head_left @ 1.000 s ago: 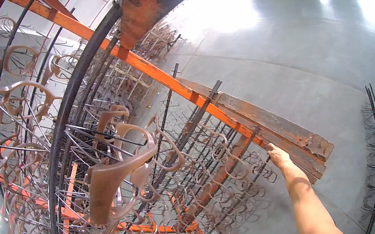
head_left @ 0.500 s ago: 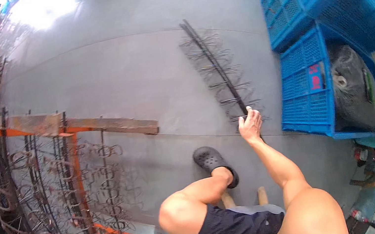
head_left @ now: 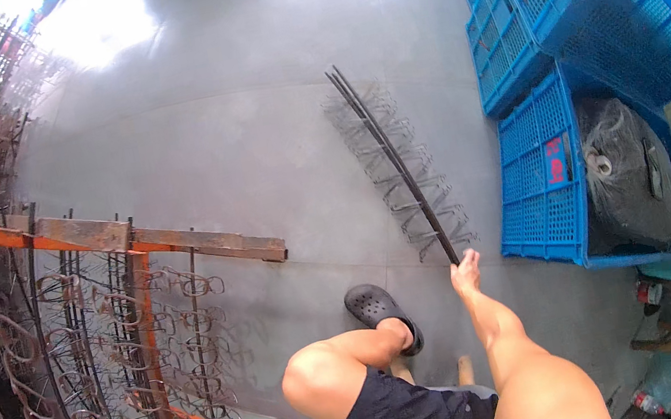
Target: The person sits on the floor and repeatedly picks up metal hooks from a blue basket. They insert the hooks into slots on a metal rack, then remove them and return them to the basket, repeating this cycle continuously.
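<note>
My right hand (head_left: 466,271) is closed around the near end of a dark hanging rack (head_left: 400,169), made of slim black rods lying close together with rows of thin wire hooks on both sides. The rack slants away over the grey floor toward the far left, its hooks blurred. Whether it touches the floor or hangs just above it, I cannot tell. My left hand is out of view.
Left stands an orange metal frame (head_left: 151,332) with a worn brown beam (head_left: 212,247) and several hook racks (head_left: 199,323). Blue plastic crates (head_left: 536,174) are stacked on the right, one holding a plastic-wrapped dark bundle (head_left: 629,167). My black clog (head_left: 378,305) is on the floor.
My right hand has drawn nearer to me, now gripping the rack's very end. The rack has come nearer along with it, and the whole view has shifted slightly.
</note>
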`<state>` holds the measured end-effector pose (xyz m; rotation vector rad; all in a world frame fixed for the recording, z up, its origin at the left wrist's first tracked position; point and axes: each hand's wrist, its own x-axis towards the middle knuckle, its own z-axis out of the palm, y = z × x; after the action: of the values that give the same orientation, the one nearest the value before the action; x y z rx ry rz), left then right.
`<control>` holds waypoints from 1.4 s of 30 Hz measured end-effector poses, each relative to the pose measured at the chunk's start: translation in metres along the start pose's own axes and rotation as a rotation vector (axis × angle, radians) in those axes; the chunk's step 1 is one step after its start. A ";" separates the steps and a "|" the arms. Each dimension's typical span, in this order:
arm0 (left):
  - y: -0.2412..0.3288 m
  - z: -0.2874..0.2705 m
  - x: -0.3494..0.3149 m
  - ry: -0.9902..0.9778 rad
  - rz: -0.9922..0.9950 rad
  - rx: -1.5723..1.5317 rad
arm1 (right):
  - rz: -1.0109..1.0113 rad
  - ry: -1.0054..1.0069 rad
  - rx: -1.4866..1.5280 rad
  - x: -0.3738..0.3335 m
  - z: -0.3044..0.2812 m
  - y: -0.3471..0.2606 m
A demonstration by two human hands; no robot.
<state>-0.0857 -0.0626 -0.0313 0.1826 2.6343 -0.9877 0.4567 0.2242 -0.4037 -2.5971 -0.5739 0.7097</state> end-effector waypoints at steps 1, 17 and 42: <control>0.001 0.000 0.002 0.001 0.002 -0.001 | 0.006 -0.047 -0.136 0.001 0.003 0.010; -0.024 0.025 0.004 -0.058 0.020 0.000 | 0.167 -0.538 0.559 0.016 -0.072 -0.043; -0.078 -0.012 -0.043 -0.072 0.343 -0.136 | -0.465 0.138 0.231 0.003 -0.219 -0.095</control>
<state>-0.0660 -0.1131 0.0400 0.5343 2.4800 -0.6856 0.5524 0.2496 -0.1866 -2.1631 -0.9463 0.4115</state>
